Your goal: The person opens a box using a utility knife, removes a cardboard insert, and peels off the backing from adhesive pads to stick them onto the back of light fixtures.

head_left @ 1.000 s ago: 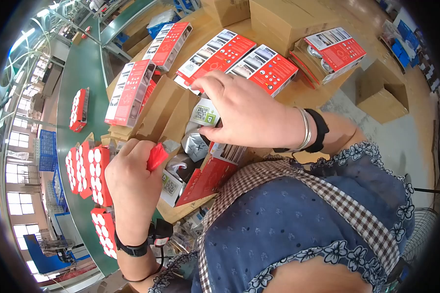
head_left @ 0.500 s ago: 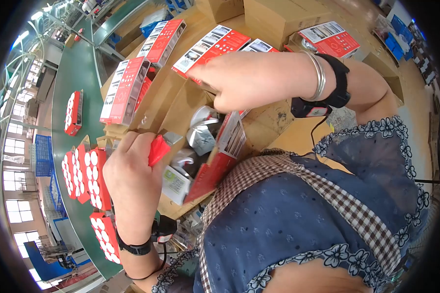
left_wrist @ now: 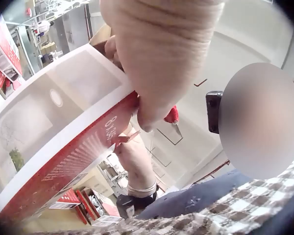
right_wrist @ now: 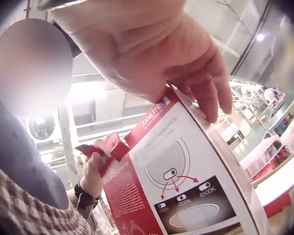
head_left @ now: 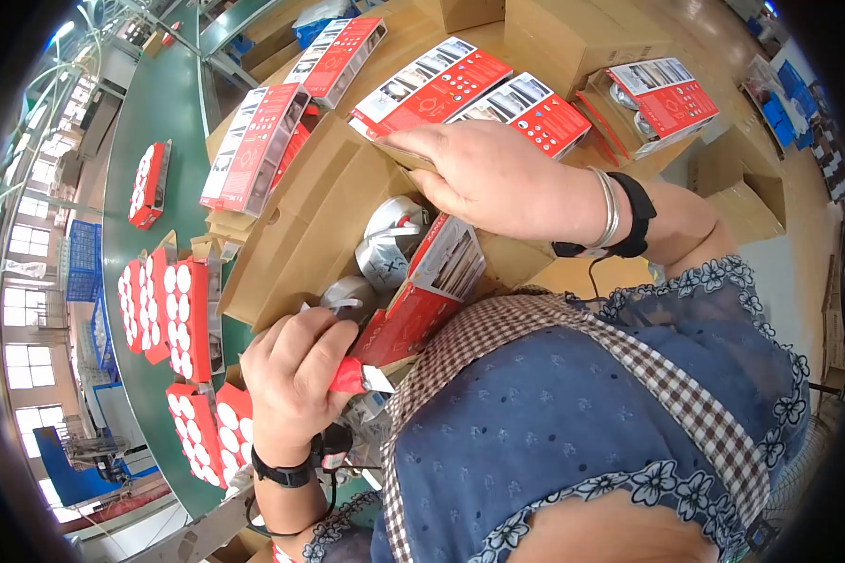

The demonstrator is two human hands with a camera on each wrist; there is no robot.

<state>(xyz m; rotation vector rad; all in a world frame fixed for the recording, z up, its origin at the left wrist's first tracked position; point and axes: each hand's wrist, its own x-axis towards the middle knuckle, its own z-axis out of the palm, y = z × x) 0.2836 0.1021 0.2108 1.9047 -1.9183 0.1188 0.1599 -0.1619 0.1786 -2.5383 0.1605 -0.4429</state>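
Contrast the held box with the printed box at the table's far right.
The held box gapes upward; the far-right box lies printed panel up, opening sideways. The right hand grips the held box; no hand touches the far-right box. Both bear red print and show silvery items.

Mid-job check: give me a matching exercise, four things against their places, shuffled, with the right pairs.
Things
1. Red item
2. Silver round items
3. Red packs with white discs
4. Silver bangles

Places
A. Inside the open box
B. Around the right wrist
C. On the green surface
D. Held in the left hand

Pairs: 1-D, 2-A, 3-C, 4-B
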